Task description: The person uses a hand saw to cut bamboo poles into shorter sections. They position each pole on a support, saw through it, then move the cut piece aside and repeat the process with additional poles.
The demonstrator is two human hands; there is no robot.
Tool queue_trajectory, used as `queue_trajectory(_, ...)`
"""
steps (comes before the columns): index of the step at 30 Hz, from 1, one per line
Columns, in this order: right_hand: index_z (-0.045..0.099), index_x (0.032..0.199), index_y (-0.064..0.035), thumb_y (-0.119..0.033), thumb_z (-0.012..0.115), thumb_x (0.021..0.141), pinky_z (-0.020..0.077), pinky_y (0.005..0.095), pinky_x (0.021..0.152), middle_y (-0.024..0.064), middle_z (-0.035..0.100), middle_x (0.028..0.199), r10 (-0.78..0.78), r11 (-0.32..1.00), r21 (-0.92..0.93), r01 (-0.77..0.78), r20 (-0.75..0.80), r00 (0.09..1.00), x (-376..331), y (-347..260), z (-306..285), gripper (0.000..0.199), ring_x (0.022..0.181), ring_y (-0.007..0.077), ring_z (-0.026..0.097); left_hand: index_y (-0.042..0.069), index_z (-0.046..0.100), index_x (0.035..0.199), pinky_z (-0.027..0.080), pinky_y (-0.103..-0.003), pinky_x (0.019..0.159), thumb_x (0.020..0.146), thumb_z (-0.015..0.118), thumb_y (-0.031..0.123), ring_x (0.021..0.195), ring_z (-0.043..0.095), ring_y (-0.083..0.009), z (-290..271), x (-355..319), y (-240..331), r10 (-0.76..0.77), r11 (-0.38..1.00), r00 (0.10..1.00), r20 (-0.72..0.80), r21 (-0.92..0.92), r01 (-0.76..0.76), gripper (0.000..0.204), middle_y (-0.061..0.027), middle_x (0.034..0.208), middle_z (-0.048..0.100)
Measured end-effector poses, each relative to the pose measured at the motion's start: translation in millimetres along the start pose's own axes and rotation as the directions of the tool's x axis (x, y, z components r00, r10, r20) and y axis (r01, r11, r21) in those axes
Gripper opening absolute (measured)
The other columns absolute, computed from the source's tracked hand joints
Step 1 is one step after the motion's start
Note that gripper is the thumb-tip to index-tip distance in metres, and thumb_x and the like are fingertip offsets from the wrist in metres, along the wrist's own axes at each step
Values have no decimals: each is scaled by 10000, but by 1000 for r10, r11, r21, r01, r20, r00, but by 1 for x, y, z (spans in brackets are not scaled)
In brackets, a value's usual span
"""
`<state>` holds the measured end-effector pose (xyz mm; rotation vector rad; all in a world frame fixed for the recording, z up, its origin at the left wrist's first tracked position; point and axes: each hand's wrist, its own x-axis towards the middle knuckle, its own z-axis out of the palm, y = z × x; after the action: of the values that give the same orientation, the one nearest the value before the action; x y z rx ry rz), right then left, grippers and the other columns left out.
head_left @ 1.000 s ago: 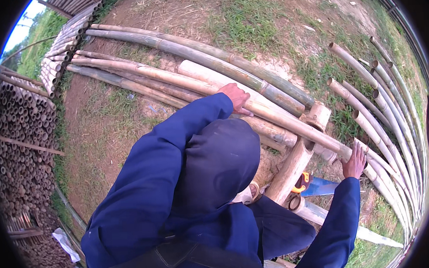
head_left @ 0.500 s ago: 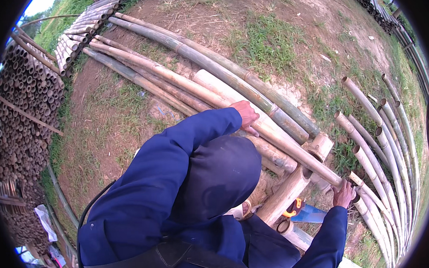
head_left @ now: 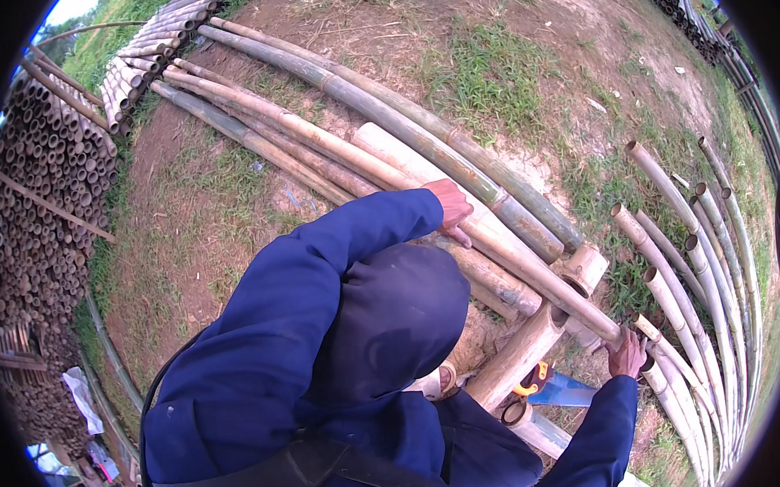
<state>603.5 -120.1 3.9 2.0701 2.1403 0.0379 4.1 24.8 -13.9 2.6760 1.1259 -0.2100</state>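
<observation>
The bamboo pole (head_left: 553, 284) slanted upper left to lower right, left hand (head_left: 452, 208) curled over it, right hand (head_left: 625, 355) gripping its end.

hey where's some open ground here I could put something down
There's open soil between the left sleeve and the bamboo stack, and more beyond the grey-green bamboo poles. It's crowded around the right hand, with the bamboo pole it holds, the handsaw and the fanned-out poles.

The bamboo pole (head_left: 544, 278) looks smooth, the cloth sleeve (head_left: 274, 279) matt.
</observation>
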Motion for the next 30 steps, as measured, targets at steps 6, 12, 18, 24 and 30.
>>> queue_trajectory(6,623,1215,-47,-379,848,756,304,513,1233,168,659,1067,-143,989,27,144,-26,989,2,-37,-31,609,1119,360,617,37,722,928,555,-503,733,736,608,875,779,704,-418,-5,-31,-26,-38,999,999,28,-1,38,867,-200,751,712)
queue_trajectory(12,623,1157,-38,-396,851,749,316,514,1226,164,643,1014,-256,964,51,261,-84,963,-4,-78,-40,589,1081,366,616,32,737,1018,555,-517,750,732,637,864,782,701,-437,-4,-72,-64,-48,999,997,67,16,47,885,-216,762,711)
queue_trajectory(18,603,1168,-38,-460,812,792,340,504,1202,156,629,1022,-282,957,48,286,-77,956,-14,-101,-45,603,1085,357,616,47,744,1074,555,-513,797,740,685,812,878,702,-430,-13,-85,-83,-15,1000,999,42,14,14,837,-225,866,731)
queue_trajectory(24,646,1156,-46,-606,716,843,378,473,1174,155,652,1000,-258,965,40,260,-49,965,12,-125,-45,645,1059,340,656,42,727,1135,494,-475,972,733,780,707,1050,656,-374,3,-106,-101,-121,991,992,27,-45,122,779,-188,1064,741)
queue_trajectory(30,635,1284,-71,-609,721,844,303,511,1226,143,658,1157,-109,990,90,111,-17,994,0,-124,-49,700,1189,318,620,48,662,1229,420,-462,1075,754,809,635,1217,575,-363,-16,-82,-82,-112,991,988,103,-61,119,770,-185,1263,656)
